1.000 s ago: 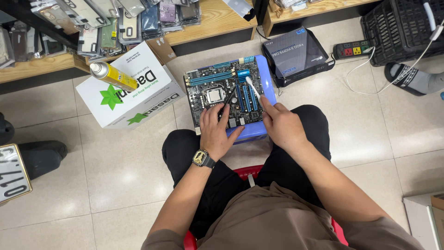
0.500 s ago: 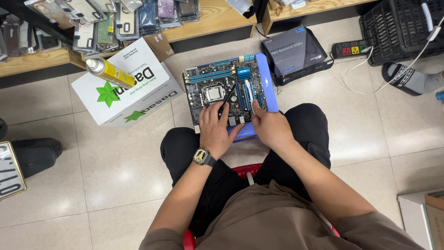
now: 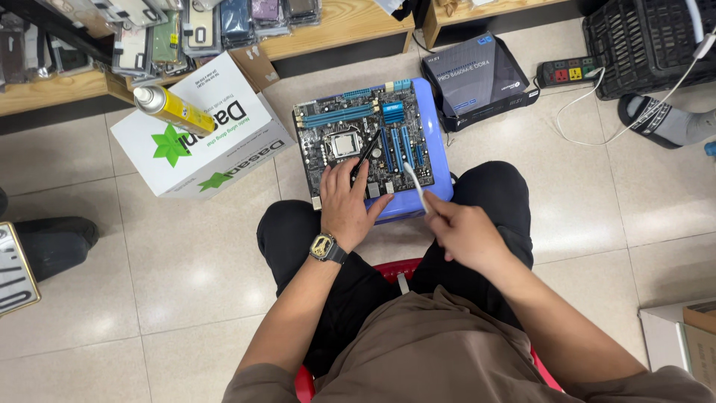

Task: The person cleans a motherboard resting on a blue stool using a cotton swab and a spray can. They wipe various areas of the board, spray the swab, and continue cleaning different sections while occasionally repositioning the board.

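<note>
- The left hand (image 3: 347,201) lies palm down on the near edge of the motherboard (image 3: 365,142), fingers loosely curled rather than spread; between thumb and forefinger it pinches a thin black tool (image 3: 365,155) that slants up toward the square processor socket (image 3: 344,145).
- A wristwatch (image 3: 327,248) with a black strap sits on that wrist.
- The right hand (image 3: 466,231) is closed in a loose fist around a slim white tool (image 3: 415,183); its tip reaches the motherboard's near right corner, beside the blue slots. The hand itself hangs just off the board, over the right knee.
- One motherboard, lying flat on one blue plastic stool (image 3: 440,149) whose rim shows along the board's right and near sides. The stool stands on the tiled floor between the person's knees.
- On the board: one socket, and several blue slots, some lying across the far edge and some running toward the person on the right; the exact count is unclear.
- Left of the motherboard: one white carton (image 3: 224,153) with green star marks, touching or nearly touching the stool, and one yellow spray can (image 3: 173,110) lying on top of it.
- Right of the motherboard, further back: one dark flat box (image 3: 477,78) in a plastic sleeve, then one power strip (image 3: 568,72) and one black crate (image 3: 649,41).
- Beyond the motherboard: a wooden shelf (image 3: 350,22) with packaged phone cases; too many to count.
- Far right of the board: another person's foot in a striped sock and sandal (image 3: 664,123).
</note>
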